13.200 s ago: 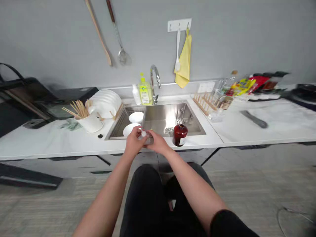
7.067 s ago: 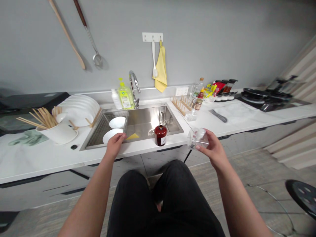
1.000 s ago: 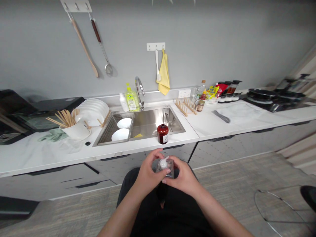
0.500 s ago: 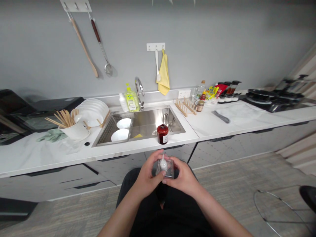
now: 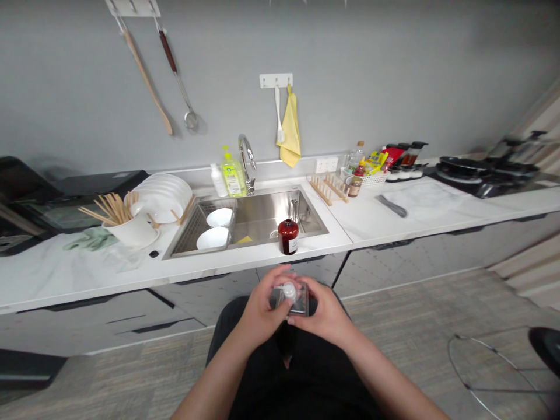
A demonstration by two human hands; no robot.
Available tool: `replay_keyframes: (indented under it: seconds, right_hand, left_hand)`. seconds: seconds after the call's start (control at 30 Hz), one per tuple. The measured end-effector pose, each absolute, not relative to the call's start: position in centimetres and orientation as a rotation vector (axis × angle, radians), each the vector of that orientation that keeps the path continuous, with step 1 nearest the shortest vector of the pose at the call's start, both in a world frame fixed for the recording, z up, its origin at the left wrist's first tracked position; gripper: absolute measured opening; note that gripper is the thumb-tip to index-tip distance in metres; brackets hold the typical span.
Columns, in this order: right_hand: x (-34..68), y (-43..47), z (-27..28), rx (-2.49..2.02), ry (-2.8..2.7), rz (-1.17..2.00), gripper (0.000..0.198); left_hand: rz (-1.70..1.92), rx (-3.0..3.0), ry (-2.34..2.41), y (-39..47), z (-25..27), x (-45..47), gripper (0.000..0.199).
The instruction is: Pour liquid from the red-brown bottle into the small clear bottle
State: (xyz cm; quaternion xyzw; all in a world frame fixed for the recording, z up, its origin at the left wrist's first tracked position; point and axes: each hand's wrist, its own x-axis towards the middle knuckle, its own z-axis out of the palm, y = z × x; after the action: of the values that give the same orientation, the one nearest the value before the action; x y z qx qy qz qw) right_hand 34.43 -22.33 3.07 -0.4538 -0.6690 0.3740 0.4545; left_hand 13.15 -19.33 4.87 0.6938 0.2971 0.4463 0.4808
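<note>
Between my two hands, in front of the counter's edge, is a clear square pump bottle (image 5: 300, 305) with a white pump head (image 5: 289, 290). My left hand (image 5: 268, 304) is closed around the pump head and the bottle's left side, its thumb lying against the head. My right hand (image 5: 322, 309) grips the bottle's right side, thumb near and fingers behind. The nozzle points left. Just beyond my hands, a dark red-brown bottle (image 5: 288, 238) with a pale label and an open neck stands upright on the counter's front edge.
Behind the red-brown bottle lies the steel sink (image 5: 262, 213), with a tap (image 5: 247, 163) and white bowls (image 5: 213, 238) in a rack. Left are a white pot of chopsticks (image 5: 136, 228) and plates (image 5: 164, 195). Right are a wooden rack (image 5: 329, 189), grey tongs-like tool (image 5: 391, 205) and stove (image 5: 472, 175).
The pump head has turned: its nozzle pointed away from me before and now points left. My left fingers have shifted slightly with it. The bottle stays in about the same place.
</note>
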Motion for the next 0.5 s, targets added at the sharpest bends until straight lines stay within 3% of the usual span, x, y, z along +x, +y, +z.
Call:
replay_keyframes:
  seconds: [0.2,0.43,0.5]
  right_hand:
    - [34.33,-22.30,2.89,-1.116,-1.647,0.916,0.070]
    - [34.29,-22.36,3.23,-1.114,-1.654,0.939,0.069]
    - [34.17,-22.46,3.23,-1.133,-1.646,0.931,0.069]
  left_hand:
    - [1.111,1.697,0.775,-19.24,4.44,13.10,0.076]
    - [1.110,1.693,0.757,-19.39,4.95,13.07,0.058]
    - [1.151,1.695,0.842,-19.25,4.74,13.20,0.063]
